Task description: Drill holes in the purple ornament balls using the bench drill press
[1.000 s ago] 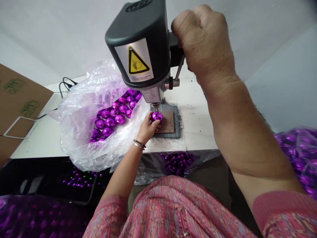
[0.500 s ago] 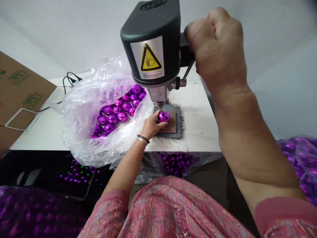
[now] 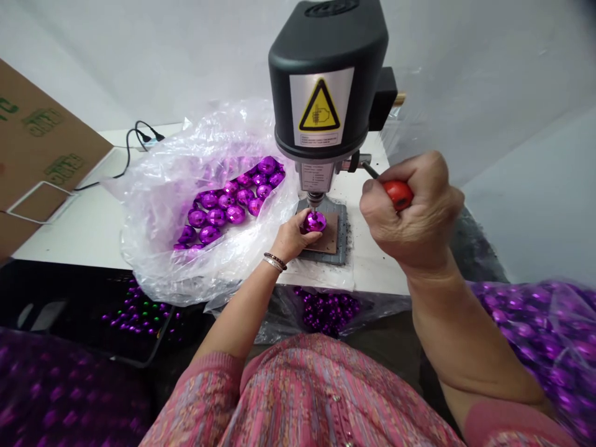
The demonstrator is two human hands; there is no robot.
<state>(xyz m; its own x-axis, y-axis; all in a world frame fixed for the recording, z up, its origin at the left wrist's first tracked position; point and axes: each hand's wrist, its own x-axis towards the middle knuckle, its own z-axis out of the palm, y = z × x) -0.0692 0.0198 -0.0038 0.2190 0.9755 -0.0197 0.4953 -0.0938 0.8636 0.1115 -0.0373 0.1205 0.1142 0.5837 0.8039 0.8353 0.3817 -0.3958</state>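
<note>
A shiny purple faceted ball [image 3: 315, 221] sits on a brown board on the drill press base, pinched between the thumb and fingers of my left hand [image 3: 291, 237]. Right above it is the chuck [image 3: 315, 198] of the black drill press [image 3: 328, 56]; the bit appears to meet the top of the ball. My right hand [image 3: 414, 214] is closed round the red knob [image 3: 398, 194] of the press's feed lever, to the right of the machine.
A clear plastic bag [image 3: 153, 248] with several purple balls [image 3: 216, 217] lies open on the white table [image 3: 60, 239]. A cardboard box [image 3: 41, 149] stands at left. More purple balls fill bags below the table and at right [image 3: 535, 329].
My right hand has pulled the lever down from high beside the machine head. The chuck and bit have come down onto the ball, which my left hand still holds. The view has shifted slightly.
</note>
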